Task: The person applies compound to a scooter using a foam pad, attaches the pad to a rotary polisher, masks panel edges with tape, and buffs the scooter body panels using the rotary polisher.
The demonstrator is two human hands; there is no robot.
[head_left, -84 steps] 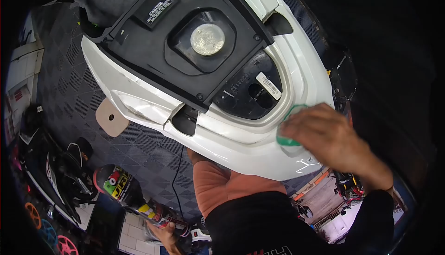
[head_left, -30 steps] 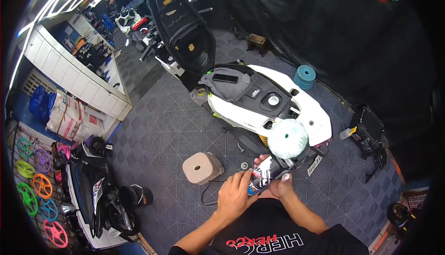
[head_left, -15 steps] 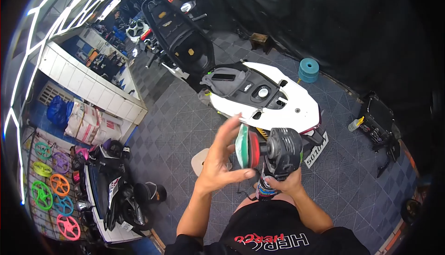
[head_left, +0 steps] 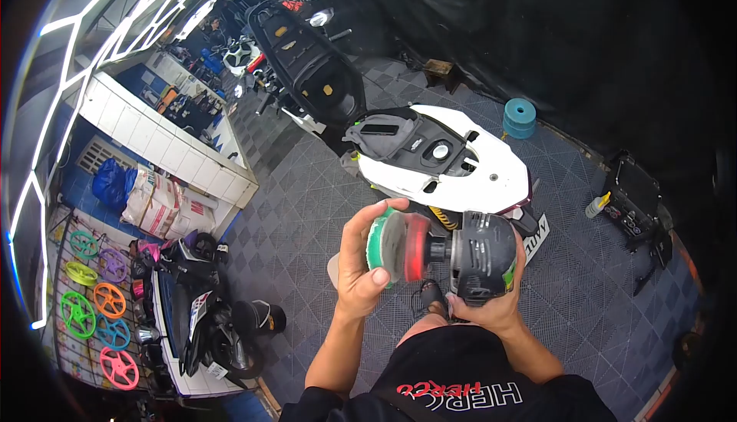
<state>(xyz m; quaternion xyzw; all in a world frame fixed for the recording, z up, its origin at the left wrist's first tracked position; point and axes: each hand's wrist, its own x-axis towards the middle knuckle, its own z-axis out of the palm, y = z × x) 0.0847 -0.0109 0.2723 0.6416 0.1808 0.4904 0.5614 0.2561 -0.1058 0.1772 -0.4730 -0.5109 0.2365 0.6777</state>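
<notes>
Both our forearms (head_left: 335, 345) are angling forward, left hand (head_left: 358, 272) grasping the green pad (head_left: 375, 247), right hand (head_left: 494, 311) gripping the polisher (head_left: 484, 257); unlike earlier, the pad's grey back (head_left: 394, 245) is showing beside the red disc (head_left: 417, 247).

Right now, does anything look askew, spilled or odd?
The pad, in the left hand, sits askew to the red plate on the polisher, its grey back showing; whether they touch is unclear. No spill shows.
</notes>
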